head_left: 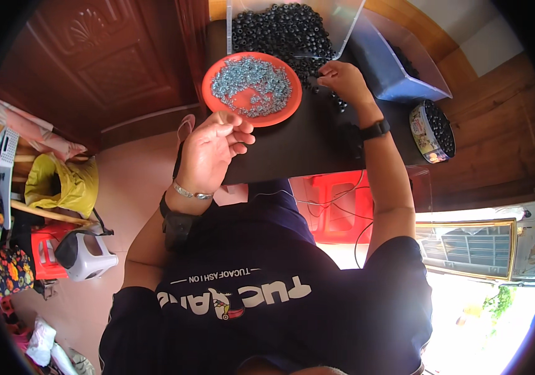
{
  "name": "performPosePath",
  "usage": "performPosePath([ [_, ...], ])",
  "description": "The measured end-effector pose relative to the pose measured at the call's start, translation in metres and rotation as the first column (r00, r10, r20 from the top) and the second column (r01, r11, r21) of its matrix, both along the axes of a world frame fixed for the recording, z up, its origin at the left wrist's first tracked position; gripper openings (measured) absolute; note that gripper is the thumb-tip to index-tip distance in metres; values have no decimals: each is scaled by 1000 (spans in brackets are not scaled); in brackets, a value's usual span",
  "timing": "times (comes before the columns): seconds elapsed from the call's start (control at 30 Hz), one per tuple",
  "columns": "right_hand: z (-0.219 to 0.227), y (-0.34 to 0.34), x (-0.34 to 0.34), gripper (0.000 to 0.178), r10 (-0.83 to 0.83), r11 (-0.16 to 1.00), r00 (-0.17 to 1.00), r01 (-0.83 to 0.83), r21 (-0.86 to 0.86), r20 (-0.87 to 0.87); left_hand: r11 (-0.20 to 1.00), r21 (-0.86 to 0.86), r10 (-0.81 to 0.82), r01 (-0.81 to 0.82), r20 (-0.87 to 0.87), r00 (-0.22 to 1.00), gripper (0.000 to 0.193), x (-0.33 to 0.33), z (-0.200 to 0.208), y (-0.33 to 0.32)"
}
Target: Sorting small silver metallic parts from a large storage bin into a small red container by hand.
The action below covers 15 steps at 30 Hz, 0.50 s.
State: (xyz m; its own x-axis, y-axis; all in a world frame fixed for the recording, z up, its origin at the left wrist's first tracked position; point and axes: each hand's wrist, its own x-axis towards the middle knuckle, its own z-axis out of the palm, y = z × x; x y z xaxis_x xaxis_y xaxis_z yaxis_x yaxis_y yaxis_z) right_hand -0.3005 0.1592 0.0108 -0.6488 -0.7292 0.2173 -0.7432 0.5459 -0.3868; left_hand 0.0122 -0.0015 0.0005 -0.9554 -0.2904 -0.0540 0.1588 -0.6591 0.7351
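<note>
My left hand [210,150] is raised at the near edge of an orange-red plate [294,106], palm up. Its fingers are curled and thumb and forefinger meet; anything between them is too small to make out. Small shiny silvery pieces [252,78] are spread over the plate, thinner toward the middle. To the right, my right hand [347,82] is closed in a pinch beside loose black round pieces with holes [308,65]. What its fingertips hold, if anything, I cannot make out. A few more black pieces [339,102] lie under that hand on the dark table [292,147].
A clear bin [348,28] at the back spills black pieces onto the table. Right of it stands a bluish translucent bin [383,69], tilted. A round tin [427,132] of black pieces sits at the right edge. Cables [333,201] hang by a red stool [323,219] below.
</note>
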Motion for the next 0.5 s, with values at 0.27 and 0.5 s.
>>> performPosePath([
  [0.27, 53, -23, 137, 24, 516, 788, 829, -360, -500, 216, 996, -48, -69, 69, -12, 998, 25, -25, 4, -4],
  [0.5, 47, -35, 163, 25, 575, 696, 816, -525, -490, -59, 998, -53, -42, 39, -47, 998, 24, -23, 9, 8],
])
